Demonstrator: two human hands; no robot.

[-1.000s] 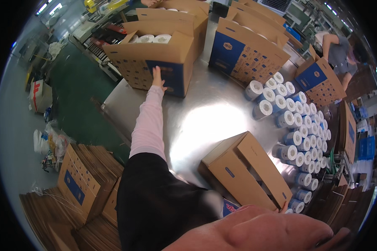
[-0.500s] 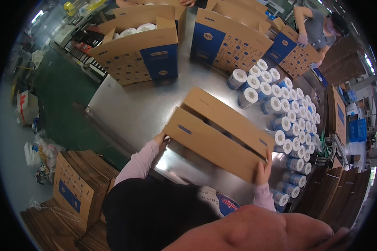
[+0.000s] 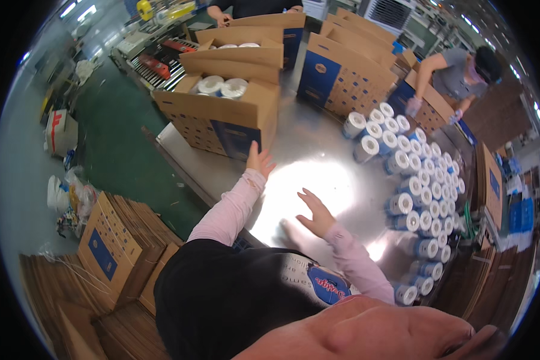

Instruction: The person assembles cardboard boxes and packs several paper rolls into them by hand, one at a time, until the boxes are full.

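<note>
My left hand [image 3: 258, 162], fingers spread, is at the near lower corner of an open cardboard carton [image 3: 207, 123] with a blue panel. Whether its fingertips touch the carton or only overlap it in view, I cannot tell. White rolls [image 3: 233, 89] show inside that carton, whose flaps stand up. My right hand [image 3: 317, 216] hovers over the shiny metal table [image 3: 357, 186], thumb and fingers apart, holding nothing. To its right stand many white rolls in blue-and-white wrap [image 3: 408, 221], in rows.
More open cartons [image 3: 348, 78] stand at the far side. A co-worker [image 3: 456, 75] handles a carton at the far right; another person [image 3: 255, 9] is at the far edge. Flattened cartons [image 3: 111, 252] are stacked at lower left. A roller conveyor [image 3: 156, 69] lies beyond the table's left end.
The carton that both my hands held over the table is gone from them and from the middle of the table. My left hand moved up toward the left carton, which now sits nearer and turned.
</note>
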